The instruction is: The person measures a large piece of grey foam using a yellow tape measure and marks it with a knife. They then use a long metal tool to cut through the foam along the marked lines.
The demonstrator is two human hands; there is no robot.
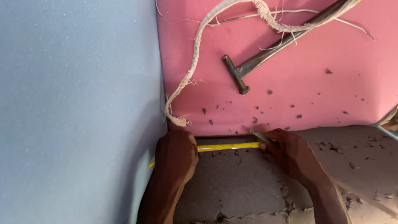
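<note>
My left hand (177, 154) presses the end of a yellow tape measure (227, 146) against the corner where the blue foam panel (78, 103) meets a grey, crumbling foam surface (240, 186). My right hand (288, 154) holds the tape's other end stretched along the lower edge of the pink foam slab (290, 91). Its fingers also pinch a small grey sliver, possibly a marker or a blade, at the tape. A short tail of the tape sticks out to the left of my left hand.
A dark metal tack hammer (265, 58) lies on the pink foam, head toward me. A frayed white fabric strip (195, 54) curls across the pink foam and over the hammer handle. Dark crumbs and several small tacks are scattered on the pink and grey foam.
</note>
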